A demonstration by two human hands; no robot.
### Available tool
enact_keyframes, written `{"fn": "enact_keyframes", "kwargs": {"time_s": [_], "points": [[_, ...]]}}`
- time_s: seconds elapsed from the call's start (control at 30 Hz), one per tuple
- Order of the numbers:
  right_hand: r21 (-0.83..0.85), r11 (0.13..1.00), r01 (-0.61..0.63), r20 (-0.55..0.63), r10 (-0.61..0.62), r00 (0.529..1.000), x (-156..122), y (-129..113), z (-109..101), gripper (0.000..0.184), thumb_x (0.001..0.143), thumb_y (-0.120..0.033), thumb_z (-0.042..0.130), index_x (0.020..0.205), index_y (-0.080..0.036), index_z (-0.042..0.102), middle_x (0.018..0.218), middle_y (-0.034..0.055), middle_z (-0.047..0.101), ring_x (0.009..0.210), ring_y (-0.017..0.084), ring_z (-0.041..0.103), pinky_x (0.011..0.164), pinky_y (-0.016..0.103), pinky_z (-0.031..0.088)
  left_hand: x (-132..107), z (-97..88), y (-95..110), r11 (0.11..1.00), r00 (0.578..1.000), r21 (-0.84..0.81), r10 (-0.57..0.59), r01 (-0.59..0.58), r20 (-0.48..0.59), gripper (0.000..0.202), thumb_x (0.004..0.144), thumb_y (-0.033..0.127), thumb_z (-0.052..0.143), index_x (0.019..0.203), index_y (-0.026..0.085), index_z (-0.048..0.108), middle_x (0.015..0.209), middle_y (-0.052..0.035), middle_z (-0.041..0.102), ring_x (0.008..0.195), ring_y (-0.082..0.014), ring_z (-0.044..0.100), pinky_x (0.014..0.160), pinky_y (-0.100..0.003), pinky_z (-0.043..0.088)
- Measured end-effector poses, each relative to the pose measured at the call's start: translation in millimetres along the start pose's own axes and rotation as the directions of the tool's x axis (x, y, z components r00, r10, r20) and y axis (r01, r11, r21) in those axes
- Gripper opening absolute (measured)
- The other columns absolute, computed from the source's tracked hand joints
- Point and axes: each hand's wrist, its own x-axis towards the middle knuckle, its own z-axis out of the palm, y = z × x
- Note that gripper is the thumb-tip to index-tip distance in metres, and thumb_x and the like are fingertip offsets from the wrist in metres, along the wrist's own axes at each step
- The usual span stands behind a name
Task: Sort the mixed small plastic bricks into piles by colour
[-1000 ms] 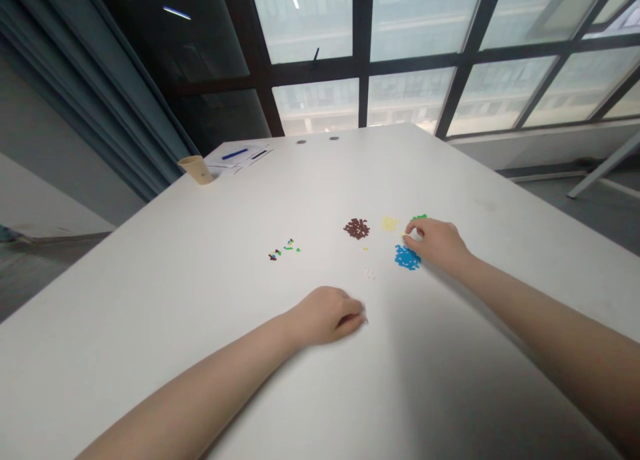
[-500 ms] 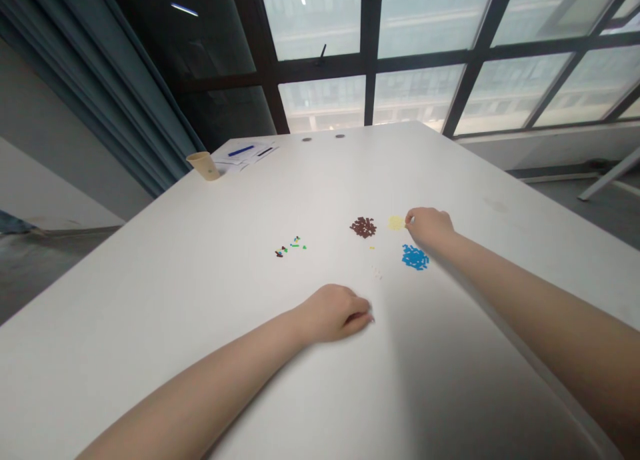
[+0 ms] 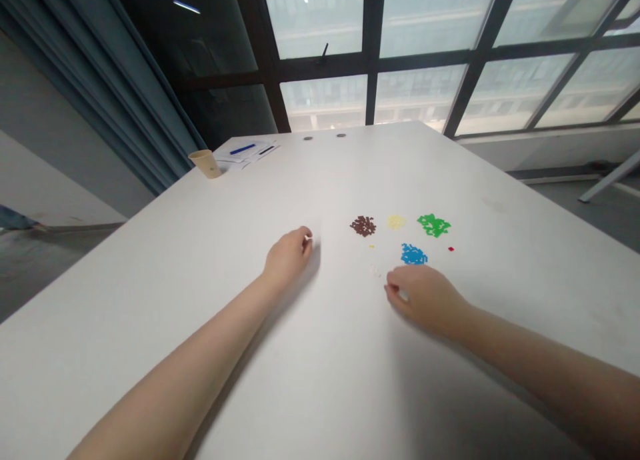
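My left hand [image 3: 289, 255] is over the left-middle of the white table [image 3: 240, 227], fingers curled in; whatever it may hold is hidden. It covers the spot where the mixed coloured bits lay. My right hand [image 3: 426, 296] is just on the near side of the blue pile [image 3: 414, 253], thumb and fingers bent towards each other in a pinch. Anything between its fingertips is too small to make out. Left of its fingertips lie a few pale bits [image 3: 375, 271]. Farther back are small flat pieces in a brown pile [image 3: 363, 226], a pale yellow pile [image 3: 396, 222] and a green pile [image 3: 434, 225].
A red piece [image 3: 451, 249] lies right of the blue pile, and a single yellow piece [image 3: 371, 247] below the brown one. At the far left edge stand a paper cup [image 3: 205, 165] and papers [image 3: 231, 159] with a blue pen [image 3: 243, 149]. Windows rise behind the table.
My left hand has moved away from me and leftward, over the mixed bits. My right hand has drawn back towards me from beside the yellow pile, uncovering the green pile and red piece.
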Motion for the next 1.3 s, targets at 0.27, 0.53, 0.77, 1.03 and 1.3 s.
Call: {"fn": "enact_keyframes", "kwargs": {"time_s": [0.27,0.53,0.77,1.03,1.3], "points": [[0.159,0.954,0.253,0.025,-0.26,0.965,-17.1,-16.9,22.5,0.02,0.077,-0.018,0.045,0.058,-0.018,0.046,0.058,-0.0017,0.05,0.058,0.011,0.042,0.055,0.025,0.026,25.8,4.3,-65.2,0.997,0.996,-0.002,-0.08,0.08,-0.046,0.031,0.079,0.026,0.041,0.098,0.019,0.065,0.097,-0.0075,0.057,0.086,-0.0184,0.053,0.081,-0.03,0.041],[0.177,0.943,0.281,0.008,-0.287,0.958,-16.3,-13.2,25.9,0.02,0.078,-0.018,0.044,0.058,-0.018,0.045,0.057,-0.0021,0.049,0.057,0.011,0.04,0.056,0.025,0.026,23.1,21.0,-59.4,0.997,0.997,-0.022,-0.078,0.078,-0.027,0.03,0.079,0.035,0.043,0.094,0.023,0.067,0.095,-0.0051,0.057,0.079,-0.0176,0.054,0.071,-0.029,0.043],[0.15,0.951,0.271,0.055,-0.281,0.958,-13.3,-15.1,22.2,0.021,0.078,-0.019,0.045,0.057,-0.018,0.044,0.058,-0.0021,0.05,0.057,0.011,0.04,0.055,0.025,0.025,22.8,19.3,-53.8,0.99,0.988,-0.016,-0.139,0.138,-0.067,0.025,0.077,0.034,0.047,0.08,0.02,0.067,0.089,-0.0064,0.062,0.08,-0.0207,0.056,0.071,-0.031,0.043],[0.147,0.948,0.281,0.048,-0.29,0.956,-14.4,-14.4,23.2,0.022,0.079,-0.019,0.045,0.057,-0.018,0.046,0.057,-0.0019,0.05,0.057,0.011,0.041,0.056,0.026,0.025,18.8,10.4,-41.1,0.99,0.981,-0.097,-0.112,0.098,-0.157,0.022,0.078,0.031,0.046,0.083,0.017,0.062,0.084,-0.006,0.063,0.077,-0.019,0.056,0.072,-0.031,0.041],[0.171,0.943,0.284,0.093,-0.302,0.949,-13.8,-10.9,23.3,0.022,0.08,-0.021,0.045,0.058,-0.018,0.046,0.059,-0.0011,0.052,0.059,0.011,0.042,0.057,0.026,0.025,-18.0,2.7,41.6,0.493,0.996,-0.866,-0.009,0.082,0.089,0.018,0.078,0.031,0.053,0.085,0.015,0.056,0.078,-0.0048,0.066,0.078,-0.016,0.062,0.072,-0.028,0.044]]}}
